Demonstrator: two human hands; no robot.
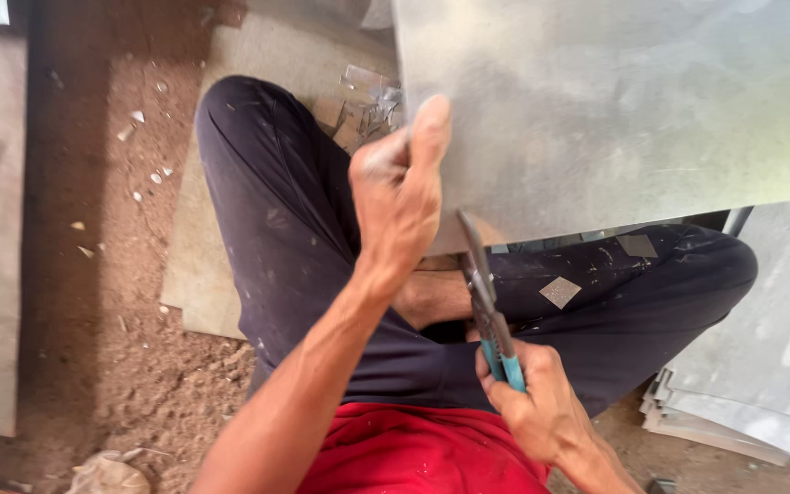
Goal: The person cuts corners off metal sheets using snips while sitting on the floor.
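My left hand (401, 197) grips the near left corner of a large grey metal sheet (614, 101), thumb on top. My right hand (532, 402) is closed around the teal handles of metal snips (486, 302), whose blades point up at the sheet's lower edge, close to my left hand. I sit on the ground with my legs in dark trousers (276, 229) spread under the sheet. A small square metal offcut (560, 292) lies on my right thigh.
A stack of grey sheets (761, 384) lies at the right. Metal scraps (372, 101) lie near my left knee on a flat board (203, 265). Brown dirt floor (93, 302) with small chips is at the left.
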